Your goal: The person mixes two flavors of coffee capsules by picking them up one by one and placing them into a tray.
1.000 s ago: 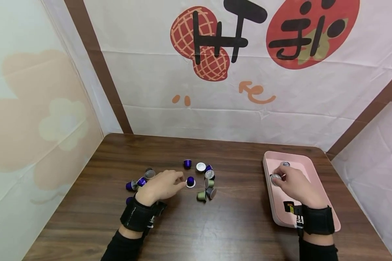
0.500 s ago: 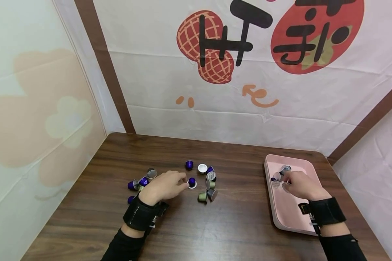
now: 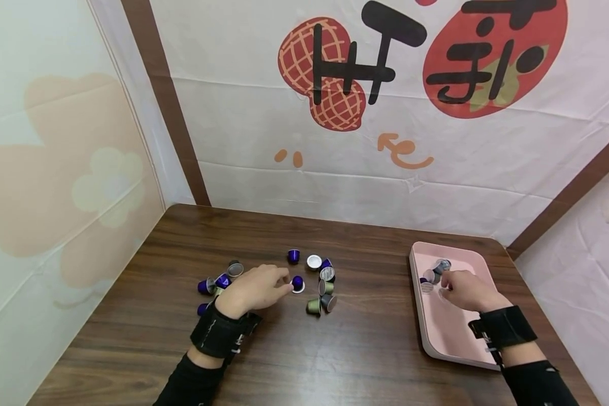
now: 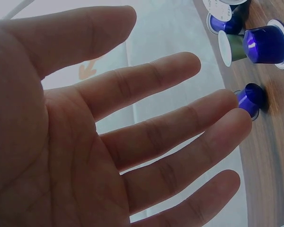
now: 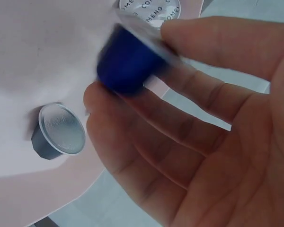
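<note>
At the head frame's right, the right hand [image 3: 469,290] pinches a blurred blue capsule [image 5: 128,61] over the pink tray [image 3: 454,338], seemingly placing it; next calls for loosening that grip. Left of centre, the left hand [image 3: 256,287], fingers extended, holds nothing.

wooden table [image 3: 365,361]: dark brown grain, rounded far corners
white backdrop [image 3: 233,124]: creased cloth behind the table
peanut print [image 3: 335,98]: red with tan netting, above the table
red oval print [image 3: 499,42]: black strokes across it, above the table's right half
orange squiggle [image 3: 405,148]: above the table's far edge
brown stripes [image 3: 167,101]: slanting up near the table's far corners
left curtain [image 3: 56,152]: pale flower design, along the table's left side
</note>
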`<state>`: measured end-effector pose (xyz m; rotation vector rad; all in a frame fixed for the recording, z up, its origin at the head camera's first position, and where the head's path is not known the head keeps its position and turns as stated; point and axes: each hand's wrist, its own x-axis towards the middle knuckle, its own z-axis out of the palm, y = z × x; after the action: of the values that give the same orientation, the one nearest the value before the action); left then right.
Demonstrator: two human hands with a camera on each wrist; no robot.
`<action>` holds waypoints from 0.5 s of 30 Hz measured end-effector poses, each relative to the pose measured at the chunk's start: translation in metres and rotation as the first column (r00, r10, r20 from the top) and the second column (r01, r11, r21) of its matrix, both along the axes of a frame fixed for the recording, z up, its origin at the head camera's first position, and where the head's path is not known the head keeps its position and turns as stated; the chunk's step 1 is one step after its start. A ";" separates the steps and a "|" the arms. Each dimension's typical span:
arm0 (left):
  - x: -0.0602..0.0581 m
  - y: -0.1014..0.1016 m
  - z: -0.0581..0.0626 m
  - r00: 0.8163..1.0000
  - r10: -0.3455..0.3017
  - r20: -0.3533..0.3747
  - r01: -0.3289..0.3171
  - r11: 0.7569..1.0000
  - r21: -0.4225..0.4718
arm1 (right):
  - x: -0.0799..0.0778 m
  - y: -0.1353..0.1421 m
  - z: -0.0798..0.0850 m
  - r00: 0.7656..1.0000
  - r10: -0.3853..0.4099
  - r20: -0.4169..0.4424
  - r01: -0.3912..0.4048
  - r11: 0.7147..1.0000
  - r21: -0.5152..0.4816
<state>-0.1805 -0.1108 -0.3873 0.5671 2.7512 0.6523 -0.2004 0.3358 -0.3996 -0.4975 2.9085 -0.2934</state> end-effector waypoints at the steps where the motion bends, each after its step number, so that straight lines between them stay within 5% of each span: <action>1: 0.000 0.000 0.000 1.000 -0.002 0.002 0.002 1.000 0.003 | 0.000 0.000 0.000 1.000 0.001 -0.005 -0.001 1.000 0.006; 15: 0.001 -0.003 0.002 1.000 0.001 -0.001 -0.001 1.000 -0.004 | 0.022 -0.059 0.033 0.988 0.000 -0.153 -0.018 0.993 -0.114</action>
<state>-0.1795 -0.1134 -0.3850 0.5658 2.7526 0.6474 -0.1788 0.2768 -0.3669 -0.5749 3.0489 -0.4422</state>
